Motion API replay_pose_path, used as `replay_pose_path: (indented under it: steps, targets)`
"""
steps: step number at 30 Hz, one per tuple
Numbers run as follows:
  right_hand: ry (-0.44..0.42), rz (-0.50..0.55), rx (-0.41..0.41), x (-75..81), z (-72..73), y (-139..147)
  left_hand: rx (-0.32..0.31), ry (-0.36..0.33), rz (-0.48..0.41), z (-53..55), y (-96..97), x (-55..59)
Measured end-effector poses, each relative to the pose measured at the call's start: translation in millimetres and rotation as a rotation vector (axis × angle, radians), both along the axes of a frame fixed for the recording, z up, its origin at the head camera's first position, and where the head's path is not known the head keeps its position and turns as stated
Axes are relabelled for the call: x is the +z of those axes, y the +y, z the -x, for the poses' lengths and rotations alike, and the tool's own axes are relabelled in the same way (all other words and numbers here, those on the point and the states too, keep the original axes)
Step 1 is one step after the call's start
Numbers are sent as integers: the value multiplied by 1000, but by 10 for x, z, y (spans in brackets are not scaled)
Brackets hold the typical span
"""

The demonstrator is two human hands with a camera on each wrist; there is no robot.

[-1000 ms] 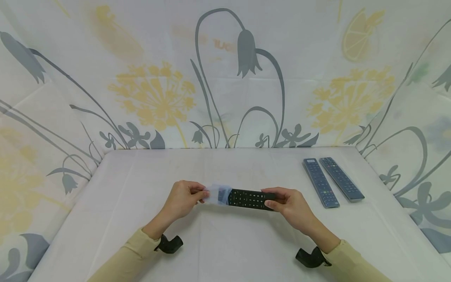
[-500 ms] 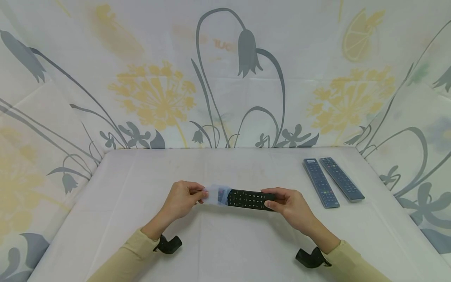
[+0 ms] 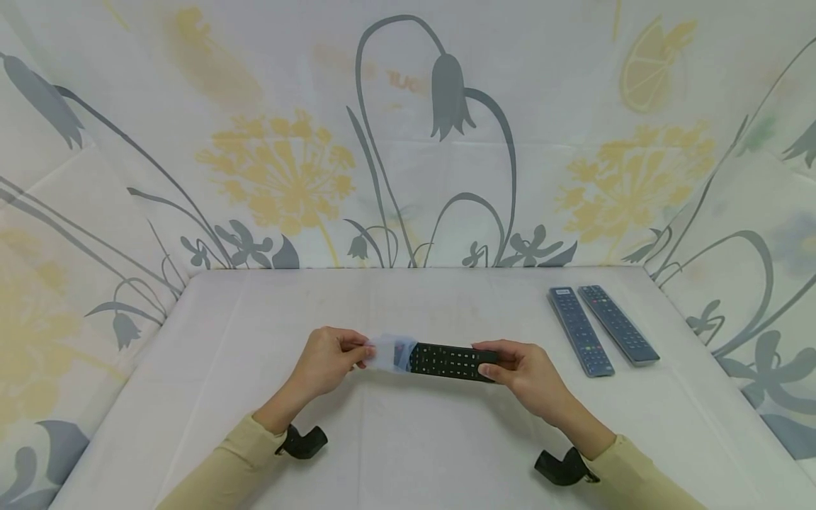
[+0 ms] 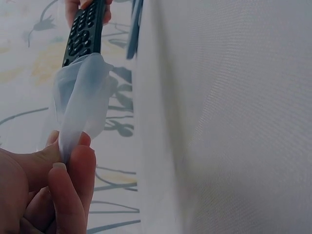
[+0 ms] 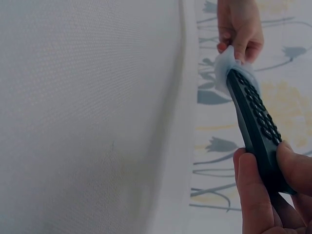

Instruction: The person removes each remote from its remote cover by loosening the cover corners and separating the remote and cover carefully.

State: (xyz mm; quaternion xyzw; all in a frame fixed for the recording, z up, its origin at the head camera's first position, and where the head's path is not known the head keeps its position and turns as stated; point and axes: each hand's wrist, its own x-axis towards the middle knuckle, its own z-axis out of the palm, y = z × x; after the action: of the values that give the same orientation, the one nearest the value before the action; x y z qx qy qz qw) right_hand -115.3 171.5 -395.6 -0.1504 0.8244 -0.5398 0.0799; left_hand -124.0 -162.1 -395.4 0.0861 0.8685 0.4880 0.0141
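Note:
A black remote control (image 3: 446, 360) is held up over the white table, lying crosswise in the head view. My right hand (image 3: 525, 372) grips its right end, thumb on the button face and fingers behind. Over the left end sits a translucent bluish plastic sleeve (image 3: 392, 353), bunched up and covering that part of the remote. The sleeve's free end is pinched between thumb and fingers of my left hand (image 3: 334, 358). In the left wrist view the film (image 4: 80, 97) stretches in folds from those fingertips to the remote.
Two more remotes, a left one (image 3: 581, 331) and a right one (image 3: 618, 324), lie side by side at the table's right, with a bluish look. A floral curtain (image 3: 408, 142) hangs behind and beside the white table (image 3: 414, 453). Black wrist cameras sit on both wrists.
My left hand has shifted very slightly left with the plastic sleeve, and the bunched edge has moved a little the same way along the remote. My right hand stays nearly still.

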Motion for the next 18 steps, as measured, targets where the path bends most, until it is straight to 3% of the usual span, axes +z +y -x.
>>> replay_pose_path:
  steps: [18]
  targets:
    - [9, 15, 16, 41, -32, 0, 2, 3, 13, -6, -49, 22]
